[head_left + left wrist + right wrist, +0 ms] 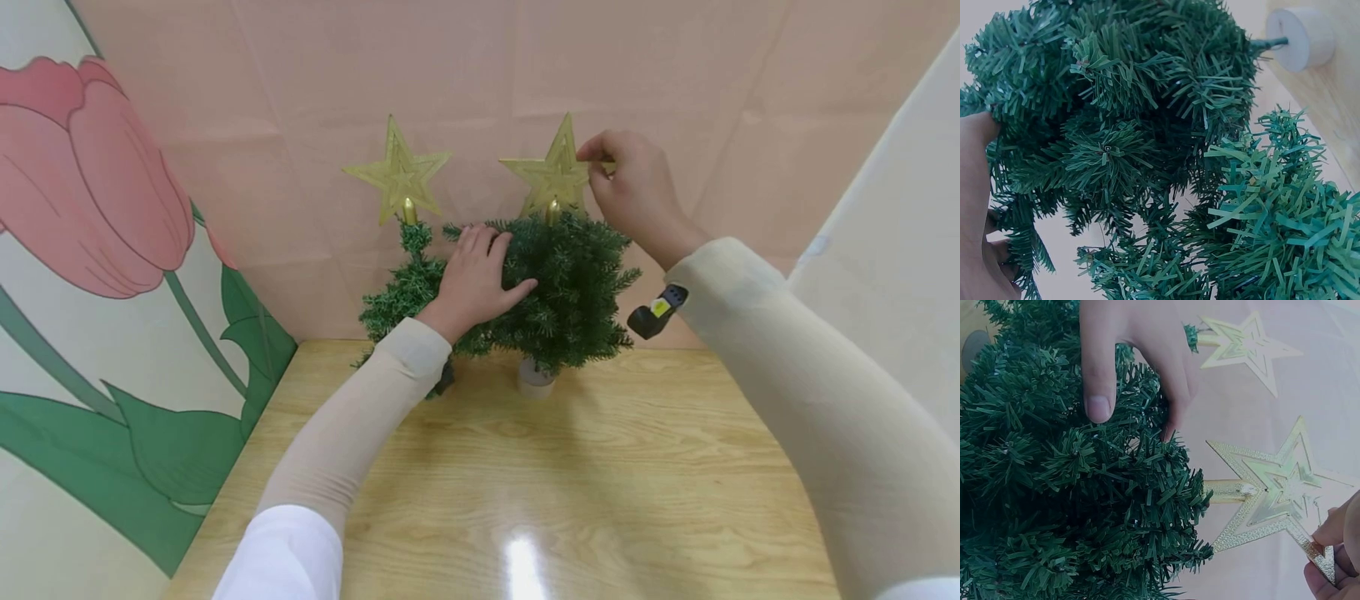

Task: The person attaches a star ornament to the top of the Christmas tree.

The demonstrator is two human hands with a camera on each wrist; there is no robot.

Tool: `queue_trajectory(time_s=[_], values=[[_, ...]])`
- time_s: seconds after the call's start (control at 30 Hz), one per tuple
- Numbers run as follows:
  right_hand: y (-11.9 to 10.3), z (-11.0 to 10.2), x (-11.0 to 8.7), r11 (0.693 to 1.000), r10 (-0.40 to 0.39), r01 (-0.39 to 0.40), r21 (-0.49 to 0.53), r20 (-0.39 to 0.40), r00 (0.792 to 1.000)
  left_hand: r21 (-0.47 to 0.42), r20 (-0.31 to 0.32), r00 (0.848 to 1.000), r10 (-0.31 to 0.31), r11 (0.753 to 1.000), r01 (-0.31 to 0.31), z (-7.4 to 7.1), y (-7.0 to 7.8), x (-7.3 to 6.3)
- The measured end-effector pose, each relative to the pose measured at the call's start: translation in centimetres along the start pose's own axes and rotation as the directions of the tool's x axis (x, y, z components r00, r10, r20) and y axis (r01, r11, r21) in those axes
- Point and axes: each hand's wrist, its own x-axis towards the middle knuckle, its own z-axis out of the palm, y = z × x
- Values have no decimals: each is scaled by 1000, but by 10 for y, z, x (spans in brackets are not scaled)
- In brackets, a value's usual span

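Observation:
A small artificial Christmas tree (562,287) with dark green needles stands at the table's back on a pale round base (537,379). My right hand (637,179) pinches the right point of the gold star (557,167) at its top. The star's gold socket (1229,490) meets the topmost branches. My left hand (476,279) holds the upper left branches of this tree, thumb and fingers on either side of them; some fingertips are hidden. Close on the left, a second, lighter green tree (408,287) bears another gold star (400,173).
A pink cloth backdrop (300,108) hangs behind both trees. To the left is a panel with a large printed tulip (112,183). The wooden tabletop (637,467) extends in front, and a white surface (900,250) borders it on the right.

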Motion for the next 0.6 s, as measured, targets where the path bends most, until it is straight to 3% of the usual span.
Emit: queue_trajectory(time_s=[0.6], values=[[4,1,2,997,79,-79,-1,124,989,-17,5,1000,-11,1000,11,-1,1,-1]])
